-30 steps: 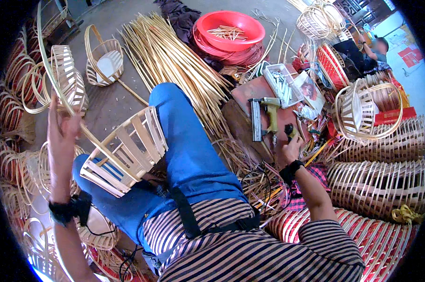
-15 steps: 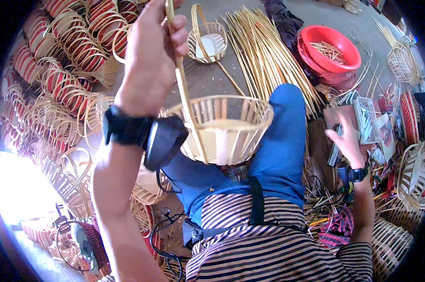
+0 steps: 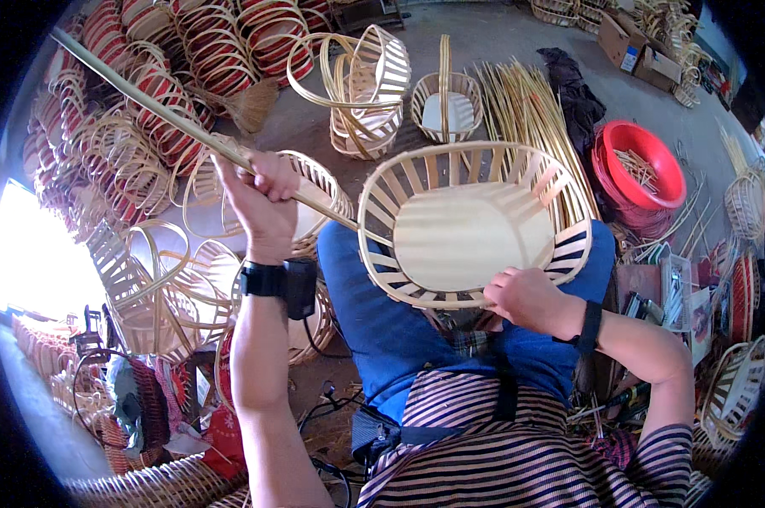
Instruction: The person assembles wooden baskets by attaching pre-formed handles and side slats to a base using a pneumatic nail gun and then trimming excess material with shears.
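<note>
A pale slatted bamboo basket [image 3: 471, 229] rests on my lap over blue trousers, its opening facing up. My right hand [image 3: 531, 298] grips the basket's near rim. My left hand [image 3: 262, 203] is raised at the left and closed around a long bamboo strip [image 3: 158, 110]. The strip runs from the upper left down to the basket's left rim. A black watch and a small black device sit on my left wrist.
Finished handled baskets [image 3: 370, 80] stand ahead, with stacks of red-and-tan baskets [image 3: 145, 85] at the upper left. A bundle of bamboo strips [image 3: 526, 110] and a red basin [image 3: 641, 165] lie ahead right. Tools and boxes [image 3: 679, 296] sit at my right.
The view has swung. The basket now lies flat on my lap with its opening up. My right hand has moved onto its rim. My left hand holds the strip lower and further left.
</note>
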Demonstrator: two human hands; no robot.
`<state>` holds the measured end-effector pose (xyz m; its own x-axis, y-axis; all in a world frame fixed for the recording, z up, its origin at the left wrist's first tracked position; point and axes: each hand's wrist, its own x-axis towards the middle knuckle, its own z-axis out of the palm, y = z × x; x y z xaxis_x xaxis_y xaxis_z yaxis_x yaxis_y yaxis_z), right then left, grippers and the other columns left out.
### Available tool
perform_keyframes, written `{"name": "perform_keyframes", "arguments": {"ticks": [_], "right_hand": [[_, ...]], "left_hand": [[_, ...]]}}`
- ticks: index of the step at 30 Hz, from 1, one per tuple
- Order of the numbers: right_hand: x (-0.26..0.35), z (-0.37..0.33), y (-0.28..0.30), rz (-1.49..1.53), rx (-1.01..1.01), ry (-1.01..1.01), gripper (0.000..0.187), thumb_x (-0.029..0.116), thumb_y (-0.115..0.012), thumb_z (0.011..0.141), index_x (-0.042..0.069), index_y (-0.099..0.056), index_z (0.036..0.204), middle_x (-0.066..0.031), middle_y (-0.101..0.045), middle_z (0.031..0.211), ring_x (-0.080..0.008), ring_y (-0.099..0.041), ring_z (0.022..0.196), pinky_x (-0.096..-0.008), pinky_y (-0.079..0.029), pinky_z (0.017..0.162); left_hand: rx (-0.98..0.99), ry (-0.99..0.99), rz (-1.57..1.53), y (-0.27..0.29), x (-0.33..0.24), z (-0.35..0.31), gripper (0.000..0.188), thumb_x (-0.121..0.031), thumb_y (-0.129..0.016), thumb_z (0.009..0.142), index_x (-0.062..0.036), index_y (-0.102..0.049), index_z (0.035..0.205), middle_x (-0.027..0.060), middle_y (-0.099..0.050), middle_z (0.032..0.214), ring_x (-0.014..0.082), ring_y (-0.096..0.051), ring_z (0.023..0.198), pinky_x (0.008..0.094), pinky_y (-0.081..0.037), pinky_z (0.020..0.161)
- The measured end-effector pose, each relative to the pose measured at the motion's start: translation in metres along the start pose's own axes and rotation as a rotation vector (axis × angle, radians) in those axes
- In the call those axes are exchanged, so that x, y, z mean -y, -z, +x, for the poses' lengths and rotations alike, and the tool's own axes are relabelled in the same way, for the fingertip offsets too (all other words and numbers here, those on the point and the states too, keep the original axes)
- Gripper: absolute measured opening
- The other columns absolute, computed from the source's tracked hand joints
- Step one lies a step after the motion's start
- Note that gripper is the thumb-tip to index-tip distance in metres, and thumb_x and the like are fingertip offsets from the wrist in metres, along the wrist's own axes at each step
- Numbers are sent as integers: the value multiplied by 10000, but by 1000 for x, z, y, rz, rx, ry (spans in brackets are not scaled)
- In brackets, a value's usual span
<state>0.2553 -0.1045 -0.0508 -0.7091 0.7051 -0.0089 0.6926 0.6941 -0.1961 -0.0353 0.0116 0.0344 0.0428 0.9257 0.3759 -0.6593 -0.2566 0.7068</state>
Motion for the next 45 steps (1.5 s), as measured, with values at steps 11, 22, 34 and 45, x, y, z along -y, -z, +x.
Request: {"name": "perform_keyframes", "arguments": {"ticks": [11, 22, 34, 45], "right_hand": [[-10, 2, 44, -128, 354, -52, 283, 282, -572, 685, 72, -512, 865, -95, -521, 826, -244, -516, 792, -346, -424, 649], [3, 80, 270, -951, -632, 83, 556, 299, -575, 710, 80, -329, 1158, -127, -414, 1102, -249, -410, 1009, -349, -333, 860], [33, 135, 274, -976, -654, 333, 425, 524, -435, 724, 139, -318, 588, 8, -313, 529, -102, -279, 464, -230, -257, 424], [13, 60, 193, -539, -336, -638, 381, 432, -569, 670, 61, -528, 745, -86, -542, 760, -189, -540, 728, -298, -403, 634]], "left_hand": [[-206, 45, 57, 6, 16, -8, 470, -489, -309, 833, -55, -430, 699, -23, -305, 551, 88, -257, 465, 228, -240, 459], [399, 231, -12, -10, 11, -11, 511, -516, -323, 815, -83, -309, 544, -19, -242, 501, 98, -238, 468, 232, -227, 467], [413, 336, 255, -13, -4, -14, 492, -504, -362, 811, -78, -359, 567, -14, -277, 490, 88, -254, 460, 229, -203, 442], [328, 275, 642, -3, -11, -11, 424, -349, -406, 852, -91, -387, 516, -41, -315, 469, 47, -253, 438, 205, -177, 408]]}}
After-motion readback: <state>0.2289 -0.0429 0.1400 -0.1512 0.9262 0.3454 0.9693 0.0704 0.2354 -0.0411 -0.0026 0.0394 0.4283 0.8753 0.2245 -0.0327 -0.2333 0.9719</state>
